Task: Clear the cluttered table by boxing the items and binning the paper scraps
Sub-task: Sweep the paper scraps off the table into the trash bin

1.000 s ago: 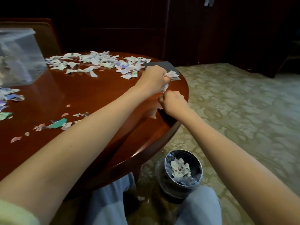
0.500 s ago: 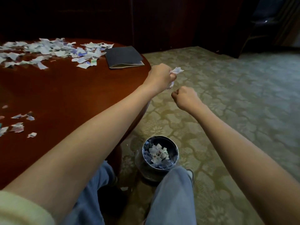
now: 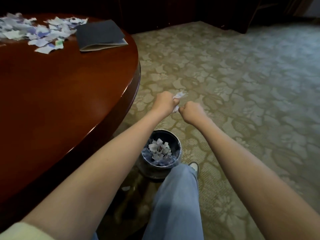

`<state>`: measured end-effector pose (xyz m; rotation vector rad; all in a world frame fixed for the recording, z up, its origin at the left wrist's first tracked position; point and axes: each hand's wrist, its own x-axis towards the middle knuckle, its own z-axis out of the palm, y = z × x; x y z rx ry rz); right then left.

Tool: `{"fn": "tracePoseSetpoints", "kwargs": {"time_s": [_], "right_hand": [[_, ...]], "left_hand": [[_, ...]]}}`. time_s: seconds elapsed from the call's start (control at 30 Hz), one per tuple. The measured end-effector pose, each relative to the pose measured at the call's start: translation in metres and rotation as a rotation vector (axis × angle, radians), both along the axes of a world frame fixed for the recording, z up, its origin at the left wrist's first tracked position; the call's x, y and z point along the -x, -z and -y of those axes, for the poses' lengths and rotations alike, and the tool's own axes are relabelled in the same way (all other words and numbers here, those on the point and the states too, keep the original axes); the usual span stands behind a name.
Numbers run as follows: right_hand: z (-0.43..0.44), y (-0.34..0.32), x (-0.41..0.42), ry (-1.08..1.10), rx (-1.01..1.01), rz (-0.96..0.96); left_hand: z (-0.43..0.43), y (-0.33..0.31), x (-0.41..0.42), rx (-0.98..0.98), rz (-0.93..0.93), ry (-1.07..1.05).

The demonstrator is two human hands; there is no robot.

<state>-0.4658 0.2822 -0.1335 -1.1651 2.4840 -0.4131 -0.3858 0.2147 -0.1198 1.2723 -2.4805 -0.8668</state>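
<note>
Nearest me, a pale sleeve cuff on my left arm and a jeans leg whose shoe sits just right of the bin. The bin is round and dark with a shiny wall, standing upright on the carpet with its mouth facing up; it holds a heap of torn scraps, white and bluish. One loose scrap lies on the floor on the near-left side of the bin. Both hands are beyond the bin, over carpet, not over its mouth. My left hand is clenched round a wad of paper; the wad's long axis runs away from the bin, one crumpled end poking out the far side of the fist and a shorter tail hanging out the near side. My right hand is a tight fist just beside it, knuckles almost at that tail; I cannot tell whether it holds any paper. Left of the bin is the round red-brown table, its edge near the bin. Far-left of the bin, on the table's far part, is a dark folder, flat, its open edge towards me. Touching its left side, a scrap pile spreads along the back edge. Print on the scraps is too small to read.
</note>
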Motion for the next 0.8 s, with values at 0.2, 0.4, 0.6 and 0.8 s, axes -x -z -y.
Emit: {"fn": "tracePoseSetpoints", "kwargs": {"time_s": [0.2,0.4,0.6,0.8], "right_hand": [[0.016,0.050,-0.004,0.030,-0.092,0.113],[0.028,0.093,-0.005,0.080,-0.191,0.189],[0.043,0.137,-0.003,0.075,-0.225,0.261],[0.050,0.193,-0.005,0.252,-0.209,0.479]], "left_hand": [[0.016,0.050,0.001,-0.090,0.120,-0.029],[0.029,0.096,0.004,-0.158,0.218,-0.045],[0.037,0.137,0.005,-0.175,0.283,-0.031],[0.039,0.177,0.006,-0.189,0.437,0.050]]}}
